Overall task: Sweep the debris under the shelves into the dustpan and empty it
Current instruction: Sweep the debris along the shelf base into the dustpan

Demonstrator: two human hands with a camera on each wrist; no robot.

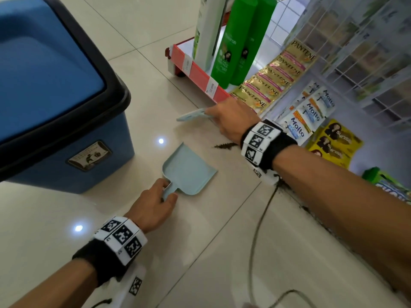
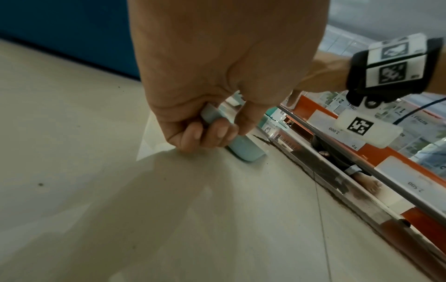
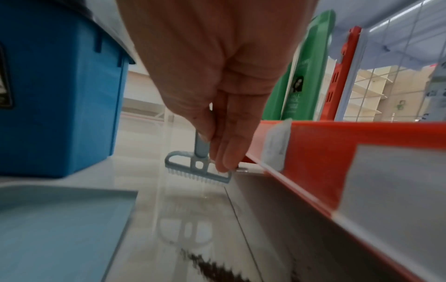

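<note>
A pale blue dustpan [image 1: 189, 172] lies flat on the tiled floor, its mouth facing the shelf. My left hand [image 1: 155, 202] grips its short handle [image 2: 241, 150] with curled fingers. My right hand [image 1: 231, 121] pinches the stem of a small pale blue brush [image 1: 191, 114], whose comb-like head [image 3: 200, 167] hovers just above the floor beside the shelf's front edge. A dark streak of debris [image 1: 224, 145] lies between the dustpan and my right wrist. It also shows in the right wrist view as debris [image 3: 217, 269] beside the dustpan [image 3: 60, 229]. More dirt [image 2: 296, 162] lines the shelf base.
A blue bin [image 1: 55, 96] with a black rim stands close on the left. The low shelf with its orange price rail [image 1: 198, 74] carries green bottles [image 1: 233, 47] and hanging sachets [image 1: 273, 78]. A dark cable [image 1: 255, 236] trails over the floor from my right wrist.
</note>
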